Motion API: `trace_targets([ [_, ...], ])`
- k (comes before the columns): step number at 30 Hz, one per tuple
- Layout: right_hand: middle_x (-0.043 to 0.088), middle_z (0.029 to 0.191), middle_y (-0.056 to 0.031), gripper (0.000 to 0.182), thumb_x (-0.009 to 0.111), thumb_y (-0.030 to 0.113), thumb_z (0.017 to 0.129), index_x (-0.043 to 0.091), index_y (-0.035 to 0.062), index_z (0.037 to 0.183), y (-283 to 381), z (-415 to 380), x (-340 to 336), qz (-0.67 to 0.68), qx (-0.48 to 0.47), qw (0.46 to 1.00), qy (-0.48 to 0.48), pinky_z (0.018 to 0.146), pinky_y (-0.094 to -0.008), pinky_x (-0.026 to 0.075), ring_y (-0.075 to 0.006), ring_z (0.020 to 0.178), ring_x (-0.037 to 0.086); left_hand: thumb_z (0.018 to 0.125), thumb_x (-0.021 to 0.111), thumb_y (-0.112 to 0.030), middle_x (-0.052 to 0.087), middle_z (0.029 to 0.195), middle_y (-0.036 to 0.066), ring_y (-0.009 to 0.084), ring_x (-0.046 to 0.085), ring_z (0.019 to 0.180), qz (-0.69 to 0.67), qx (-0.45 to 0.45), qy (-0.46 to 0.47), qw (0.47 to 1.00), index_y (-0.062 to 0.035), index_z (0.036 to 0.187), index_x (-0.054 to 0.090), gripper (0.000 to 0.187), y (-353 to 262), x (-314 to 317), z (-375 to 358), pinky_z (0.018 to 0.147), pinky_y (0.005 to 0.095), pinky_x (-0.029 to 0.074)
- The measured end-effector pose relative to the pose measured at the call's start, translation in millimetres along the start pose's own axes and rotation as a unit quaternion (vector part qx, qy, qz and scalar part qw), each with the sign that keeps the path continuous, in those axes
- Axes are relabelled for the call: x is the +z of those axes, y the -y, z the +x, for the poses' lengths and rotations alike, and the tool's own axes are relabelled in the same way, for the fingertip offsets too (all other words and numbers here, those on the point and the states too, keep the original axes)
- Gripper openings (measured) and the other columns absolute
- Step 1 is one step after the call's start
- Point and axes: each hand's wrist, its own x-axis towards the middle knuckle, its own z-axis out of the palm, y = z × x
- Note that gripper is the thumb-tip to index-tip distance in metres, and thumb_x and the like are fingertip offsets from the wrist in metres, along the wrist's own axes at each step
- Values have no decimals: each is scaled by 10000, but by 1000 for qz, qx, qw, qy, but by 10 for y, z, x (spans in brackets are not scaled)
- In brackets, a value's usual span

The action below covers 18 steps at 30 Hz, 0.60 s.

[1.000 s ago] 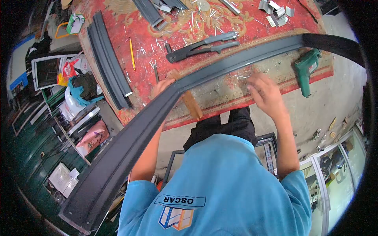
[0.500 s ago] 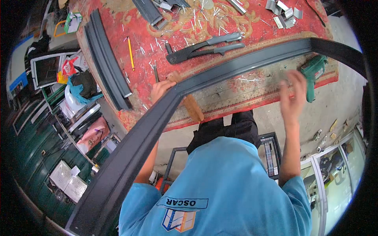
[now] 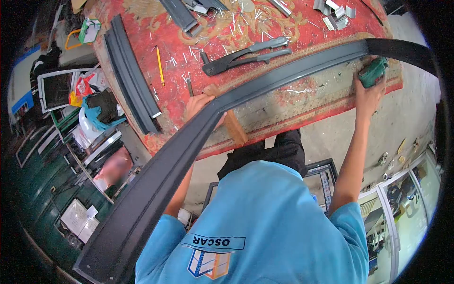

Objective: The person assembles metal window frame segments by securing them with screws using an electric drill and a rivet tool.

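A dark grey metal frame (image 3: pixel 293 68) crosses the red-covered table, with one long bar reaching toward me at the lower left. At its near left corner my left hand (image 3: pixel 199 105) grips the frame, its fingers partly hidden behind the bar. A wooden block (image 3: pixel 234 127) lies beneath that corner. Over at the table's right edge, my right hand (image 3: pixel 370 96) is closed around a green power drill (image 3: pixel 373 72), next to the frame's far right corner. Behind the frame lies a long-handled hand riveter (image 3: pixel 246 57).
Dark metal profiles (image 3: pixel 130 75) and a yellow pencil (image 3: pixel 160 66) lie on the table's left side. Scattered rivets (image 3: pixel 255 21) and small metal brackets (image 3: pixel 336 15) are at the back. A cluttered rack (image 3: pixel 101 156) stands left; glazed panels (image 3: pixel 402 213) lean at right.
My right hand has moved right and closed on the power drill, which is now turned and shifted slightly. My left hand stays at the frame's corner.
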Motion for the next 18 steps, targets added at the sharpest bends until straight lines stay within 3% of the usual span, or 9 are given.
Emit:
trace_targets([
  [5,551,1305,-263,857,805,374,758,435,-87,1378,-221,79,-87,66,8,997,-24,1050,-457,405,-375,1227,526,663,859,-238,592,1059,155,347,573,994,48,41,28,998,-25,1127,596,575,-70,-45,55,881,449,479],
  [6,591,1245,-228,777,795,351,782,477,-87,1339,-289,26,-161,133,57,989,-11,1016,-427,433,-325,1160,571,669,855,-237,591,1058,153,348,575,990,47,49,21,997,-26,1122,602,560,-85,-46,61,875,454,481],
  [9,646,1130,-144,557,730,234,863,531,-88,1271,-507,-338,-438,398,179,899,43,897,-344,507,-204,1004,640,675,855,-245,593,1060,157,346,575,1001,36,30,-1,999,-30,1124,606,556,-79,-34,35,876,455,483],
  [11,653,1094,-142,466,688,154,877,543,-78,1254,-594,-711,-717,511,228,827,55,838,-329,533,-203,921,668,673,856,-257,593,1064,160,349,577,997,28,3,3,1000,-31,1122,609,560,-102,-55,10,875,456,484],
  [12,655,1076,-158,441,663,150,885,547,-79,1244,-490,-891,-900,521,222,822,57,819,-351,546,-232,879,676,671,858,-270,594,1068,163,352,580,994,18,-21,11,1000,-33,1120,611,564,-114,-59,15,874,457,485],
  [16,648,1104,-193,572,708,297,865,533,-74,1264,-479,-1361,-1400,533,232,805,116,838,-370,549,-270,925,686,663,858,-294,597,1073,163,362,585,983,45,-18,1,999,-36,1110,618,569,-136,-59,25,872,460,485],
  [18,629,1153,-193,727,764,417,793,525,-74,1274,-292,-1299,-1598,583,202,752,232,845,-371,544,-285,960,679,661,852,-305,601,1068,161,368,590,974,65,8,-13,998,-40,1101,624,562,-151,-41,32,865,466,484],
])
